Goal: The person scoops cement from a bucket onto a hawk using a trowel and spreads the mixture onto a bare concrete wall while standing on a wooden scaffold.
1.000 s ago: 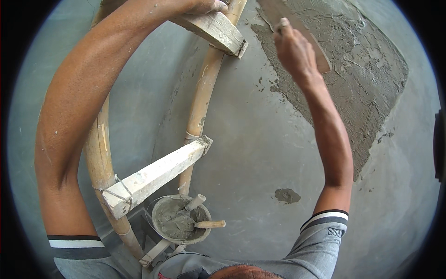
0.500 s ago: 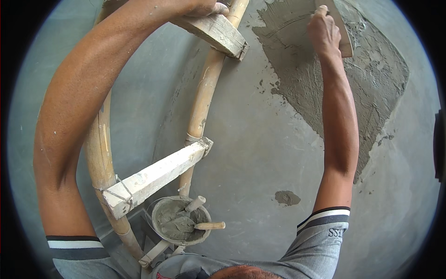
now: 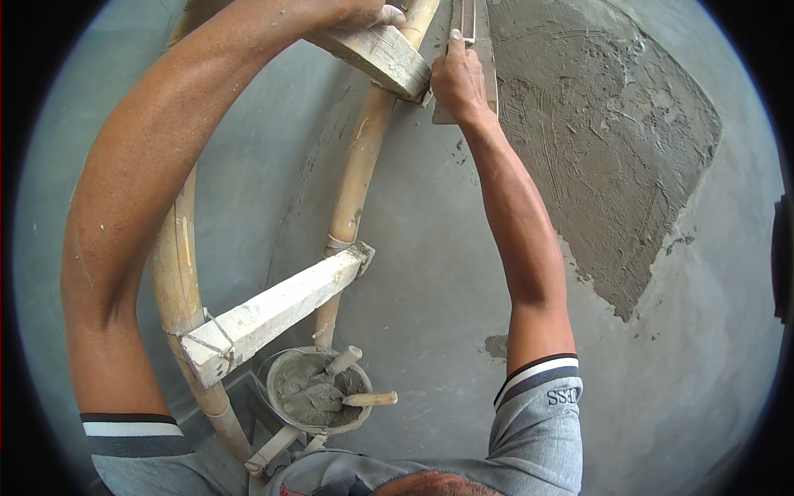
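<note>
My right hand (image 3: 460,83) is closed on the handle of a plastering trowel (image 3: 489,70). The long flat blade lies against the grey wall (image 3: 430,248), at the left edge of a rough patch of wet plaster (image 3: 604,140). At the upper left, my left hand (image 3: 376,15) is closed over the upper wooden rung (image 3: 380,59) of a bamboo ladder, close to its right pole (image 3: 356,182). Part of that hand is cut off by the picture's top edge.
A lower whitish rung (image 3: 277,310), tied with wire, joins the right pole to the left bamboo pole (image 3: 176,273). Below it hangs or stands a bucket (image 3: 271,388) of wet mortar, with two handled tools in it. My right arm partly covers a small mortar blot (image 3: 495,346).
My right hand and the trowel have swept left across the plaster to its left edge, near the upper rung. My left hand stays on the rung.
</note>
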Demonstrator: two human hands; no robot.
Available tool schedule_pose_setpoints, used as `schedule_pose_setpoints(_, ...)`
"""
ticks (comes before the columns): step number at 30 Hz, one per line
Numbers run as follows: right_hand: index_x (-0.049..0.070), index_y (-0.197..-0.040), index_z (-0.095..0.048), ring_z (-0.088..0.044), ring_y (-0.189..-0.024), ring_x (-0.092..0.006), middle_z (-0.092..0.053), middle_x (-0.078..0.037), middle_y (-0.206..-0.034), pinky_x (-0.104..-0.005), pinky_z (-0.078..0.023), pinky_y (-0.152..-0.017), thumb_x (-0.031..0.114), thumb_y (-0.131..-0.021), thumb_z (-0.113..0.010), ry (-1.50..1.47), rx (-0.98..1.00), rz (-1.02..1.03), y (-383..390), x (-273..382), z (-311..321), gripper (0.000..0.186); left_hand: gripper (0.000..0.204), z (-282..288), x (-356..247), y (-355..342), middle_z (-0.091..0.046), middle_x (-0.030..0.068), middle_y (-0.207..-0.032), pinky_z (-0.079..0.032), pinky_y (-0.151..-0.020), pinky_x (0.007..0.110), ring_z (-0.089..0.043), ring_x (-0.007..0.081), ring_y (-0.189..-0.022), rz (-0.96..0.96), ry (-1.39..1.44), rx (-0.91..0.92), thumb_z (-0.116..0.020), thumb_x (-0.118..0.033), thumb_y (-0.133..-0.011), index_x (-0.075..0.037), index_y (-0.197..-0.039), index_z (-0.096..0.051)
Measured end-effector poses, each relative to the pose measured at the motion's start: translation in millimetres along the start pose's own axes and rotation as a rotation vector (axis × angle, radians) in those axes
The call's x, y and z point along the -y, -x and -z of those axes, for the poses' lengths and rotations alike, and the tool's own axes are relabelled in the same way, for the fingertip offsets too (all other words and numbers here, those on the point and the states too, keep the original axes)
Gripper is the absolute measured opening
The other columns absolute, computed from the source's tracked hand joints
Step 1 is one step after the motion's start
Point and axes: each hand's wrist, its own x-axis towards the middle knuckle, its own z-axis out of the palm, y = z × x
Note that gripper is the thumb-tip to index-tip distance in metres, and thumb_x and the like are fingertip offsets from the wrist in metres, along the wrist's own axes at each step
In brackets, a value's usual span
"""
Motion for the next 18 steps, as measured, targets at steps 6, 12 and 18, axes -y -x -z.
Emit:
schedule_pose_setpoints(6,-0.004,-0.145,-0.037,-0.065,-0.093,-0.0434,-0.060,-0.032,-0.105,-0.0534,-0.054,-0.081,0.013,-0.100,-0.038,0.259,-0.038,0.013,-34,-23,50,0.048,0.066,10,4,7,-0.075,0.0125,-0.092,-0.054,-0.081,0.041,-0.072,0.0275,-0.091,0.004,-0.051,0.064,-0.045,-0.063,-0.095,-0.005,-0.094,-0.078)
schedule_pose_setpoints(12,-0.010,-0.138,-0.040,-0.066,-0.104,-0.0447,-0.062,-0.034,-0.115,-0.0478,-0.056,-0.086,0.017,-0.100,-0.048,0.416,-0.146,0.041,-30,-37,113,0.048,0.067,7,-1,7,-0.075,0.0123,-0.093,-0.054,-0.081,0.040,-0.072,0.0273,-0.091,-0.056,0.026,0.004,-0.044,-0.063,-0.095,-0.006,-0.093,-0.078)
schedule_pose_setpoints(18,-0.012,-0.135,-0.039,-0.065,-0.095,-0.0407,-0.061,-0.031,-0.106,-0.0471,-0.055,-0.080,0.017,-0.101,-0.048,0.123,0.033,0.209,37,4,62,0.046,0.066,-3,1,3,-0.075,0.0122,-0.096,-0.053,-0.083,0.042,-0.072,0.0278,-0.093,0.022,-0.002,0.041,-0.046,-0.064,-0.094,-0.006,-0.096,-0.078)
